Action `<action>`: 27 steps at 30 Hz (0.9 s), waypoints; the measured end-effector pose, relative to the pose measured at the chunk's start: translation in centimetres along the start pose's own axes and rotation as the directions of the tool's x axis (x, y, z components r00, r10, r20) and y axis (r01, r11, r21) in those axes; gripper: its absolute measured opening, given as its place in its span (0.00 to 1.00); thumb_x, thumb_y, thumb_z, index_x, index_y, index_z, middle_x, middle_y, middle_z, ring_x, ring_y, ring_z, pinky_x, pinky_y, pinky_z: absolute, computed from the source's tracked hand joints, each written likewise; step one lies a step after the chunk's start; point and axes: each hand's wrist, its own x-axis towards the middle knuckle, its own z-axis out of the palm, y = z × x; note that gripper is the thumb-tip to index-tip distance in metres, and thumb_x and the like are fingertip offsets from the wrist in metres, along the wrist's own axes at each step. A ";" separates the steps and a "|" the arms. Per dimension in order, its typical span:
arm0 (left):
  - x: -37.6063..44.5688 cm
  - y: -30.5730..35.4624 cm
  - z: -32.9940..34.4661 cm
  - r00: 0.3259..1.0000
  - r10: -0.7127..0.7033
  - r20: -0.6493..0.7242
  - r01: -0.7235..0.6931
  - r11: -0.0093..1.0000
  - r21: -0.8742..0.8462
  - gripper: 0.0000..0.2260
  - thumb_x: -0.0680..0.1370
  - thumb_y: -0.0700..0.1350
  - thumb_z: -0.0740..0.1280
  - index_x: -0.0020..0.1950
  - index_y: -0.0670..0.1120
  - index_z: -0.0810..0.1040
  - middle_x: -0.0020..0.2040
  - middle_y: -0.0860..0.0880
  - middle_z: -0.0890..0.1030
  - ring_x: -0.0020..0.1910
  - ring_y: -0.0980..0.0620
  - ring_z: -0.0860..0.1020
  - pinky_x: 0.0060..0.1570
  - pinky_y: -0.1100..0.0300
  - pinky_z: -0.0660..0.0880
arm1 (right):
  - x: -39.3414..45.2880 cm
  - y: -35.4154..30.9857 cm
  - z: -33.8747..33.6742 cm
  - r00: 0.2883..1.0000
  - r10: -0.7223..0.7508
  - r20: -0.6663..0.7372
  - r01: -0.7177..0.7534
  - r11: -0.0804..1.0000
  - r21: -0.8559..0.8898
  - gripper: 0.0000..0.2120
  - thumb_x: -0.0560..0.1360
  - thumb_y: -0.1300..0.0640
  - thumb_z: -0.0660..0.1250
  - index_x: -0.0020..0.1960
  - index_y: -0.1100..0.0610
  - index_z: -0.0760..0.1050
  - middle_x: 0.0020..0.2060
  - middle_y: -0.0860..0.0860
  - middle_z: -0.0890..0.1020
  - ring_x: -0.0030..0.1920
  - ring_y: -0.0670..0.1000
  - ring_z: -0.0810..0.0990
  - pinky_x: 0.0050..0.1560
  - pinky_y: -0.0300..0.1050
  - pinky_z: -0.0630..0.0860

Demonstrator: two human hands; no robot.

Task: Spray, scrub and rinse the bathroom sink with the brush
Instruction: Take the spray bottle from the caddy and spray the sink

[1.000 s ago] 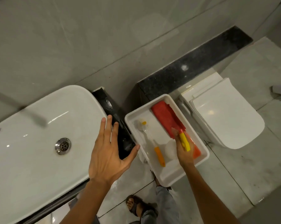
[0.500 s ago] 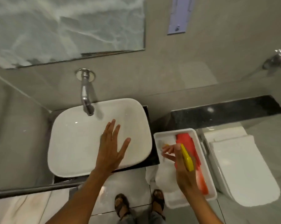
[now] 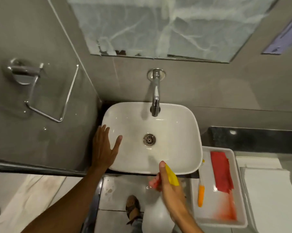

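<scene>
Right hand (image 3: 171, 190) grips a spray bottle (image 3: 158, 216) by its neck, thumb lying along the yellow top of the nozzle and fingers wrapped around the red trigger part; the white bottle body hangs below the hand, blurred, near the bottom edge of the view. The nozzle sits just at the near rim of the white sink (image 3: 175, 125), pointing toward the basin. Left hand (image 3: 104, 148) is spread wide and flat, fingers apart, at the sink's left rim, with the thumb reaching over the basin; whether the palm touches the rim cannot be told.

At the centre of the basin lies the metal drain (image 3: 149, 139), and a chrome tap (image 3: 155, 96) comes out of the far wall and ends above the basin's far side. Right of the sink, a white tray (image 3: 241, 222) holds the brush (image 3: 201, 194), its orange handle pointing near, its head hidden behind the sink rim. A red cloth (image 3: 221, 172) lies beside the brush in the same tray, to its right. Below, between the arms, a sandalled foot (image 3: 132, 207) stands on the tiled floor. A mirror (image 3: 167, 26) hangs on the far wall above the tap.
</scene>
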 end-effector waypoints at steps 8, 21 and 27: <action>0.4 -0.5 0.1 1.000 0.023 -0.020 -0.024 0.999 -0.029 0.39 0.84 0.70 0.51 0.86 0.44 0.63 0.87 0.45 0.62 0.87 0.42 0.60 0.83 0.39 0.62 | 2.2 -0.7 4.3 0.999 0.030 -0.036 -0.027 0.995 0.098 0.26 0.85 0.41 0.60 0.46 0.62 0.83 0.41 0.58 0.89 0.50 0.65 0.87 0.61 0.60 0.82; 0.6 -1.2 0.3 0.999 -0.001 0.040 0.002 0.999 -0.037 0.40 0.83 0.74 0.49 0.85 0.48 0.63 0.87 0.47 0.63 0.86 0.44 0.61 0.82 0.40 0.66 | 4.5 -1.5 1.1 0.929 0.066 -0.365 0.031 0.967 0.255 0.24 0.82 0.41 0.65 0.48 0.63 0.80 0.43 0.64 0.87 0.48 0.64 0.88 0.59 0.64 0.83; 0.6 -1.0 0.1 0.998 -0.012 0.056 0.014 0.999 -0.043 0.43 0.81 0.76 0.46 0.85 0.48 0.63 0.87 0.46 0.63 0.86 0.41 0.62 0.81 0.39 0.66 | 3.1 -0.8 -1.8 0.935 0.078 -0.346 -0.007 0.979 0.202 0.24 0.82 0.41 0.66 0.51 0.64 0.80 0.42 0.63 0.88 0.47 0.64 0.89 0.60 0.65 0.81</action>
